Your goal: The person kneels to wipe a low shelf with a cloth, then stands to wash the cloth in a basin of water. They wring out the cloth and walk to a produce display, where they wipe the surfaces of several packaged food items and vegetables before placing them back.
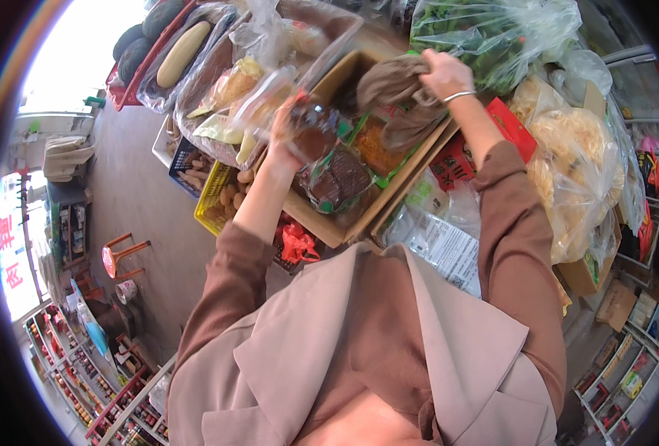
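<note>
My left hand (282, 139) grips a clear plastic package of dark brown food (311, 134), blurred, above the left side of an open cardboard box (382, 207). A crumpled grey-brown cloth (393, 81) is bunched in my right hand (446, 74) and hangs over the box's far right side. Inside the box, another clear package with dark brown contents (338, 181) lies near the front. A green-edged package with orange-brown contents (379, 146) lies beside it, partly covered by the cloth. What the packages hold is not clear.
A yellow basket of potatoes (209, 209) stands left of the box. Bagged leafy greens (474, 39) are beyond my right hand. Large bags of pale yellow food (577, 173) lie to the right. A small orange stool (120, 256) stands on the floor at left.
</note>
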The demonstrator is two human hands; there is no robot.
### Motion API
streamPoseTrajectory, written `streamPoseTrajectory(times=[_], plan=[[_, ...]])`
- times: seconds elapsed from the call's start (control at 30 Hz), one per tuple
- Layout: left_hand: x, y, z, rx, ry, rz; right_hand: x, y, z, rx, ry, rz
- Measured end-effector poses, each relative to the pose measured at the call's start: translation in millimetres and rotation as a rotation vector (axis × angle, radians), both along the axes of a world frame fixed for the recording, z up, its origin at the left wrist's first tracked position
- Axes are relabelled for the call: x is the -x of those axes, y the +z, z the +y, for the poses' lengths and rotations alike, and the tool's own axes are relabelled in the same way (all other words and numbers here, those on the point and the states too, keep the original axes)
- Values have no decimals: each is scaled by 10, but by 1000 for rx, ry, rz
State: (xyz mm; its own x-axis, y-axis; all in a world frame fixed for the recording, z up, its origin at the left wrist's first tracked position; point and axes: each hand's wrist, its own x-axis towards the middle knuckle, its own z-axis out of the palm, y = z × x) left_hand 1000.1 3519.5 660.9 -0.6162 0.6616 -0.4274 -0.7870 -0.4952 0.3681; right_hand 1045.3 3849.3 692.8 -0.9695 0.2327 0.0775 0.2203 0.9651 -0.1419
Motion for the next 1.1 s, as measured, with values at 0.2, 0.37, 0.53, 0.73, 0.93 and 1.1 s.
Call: streamPoseTrajectory(times=[0.2,0.37,0.53,0.73,0.93,1.1], plan=[[197,-408,708,257,-48,79,-501,293,760,-4,-407,143],[197,-493,1209,1049,66,531,-998,677,718,-36,-309,553],[60,-550,1696,1528,148,570,-1245,539,-49,-4,-116,597],[101,-728,1449,1532,-36,751,-1606,123,-1430,520,-32,-123],[-228,-684,754,1311,33,1071,-1911,391,-1578,1225,20,-21],[-878,-351,298,1009,29,975,-2035,757,-1063,1405,-193,369]])
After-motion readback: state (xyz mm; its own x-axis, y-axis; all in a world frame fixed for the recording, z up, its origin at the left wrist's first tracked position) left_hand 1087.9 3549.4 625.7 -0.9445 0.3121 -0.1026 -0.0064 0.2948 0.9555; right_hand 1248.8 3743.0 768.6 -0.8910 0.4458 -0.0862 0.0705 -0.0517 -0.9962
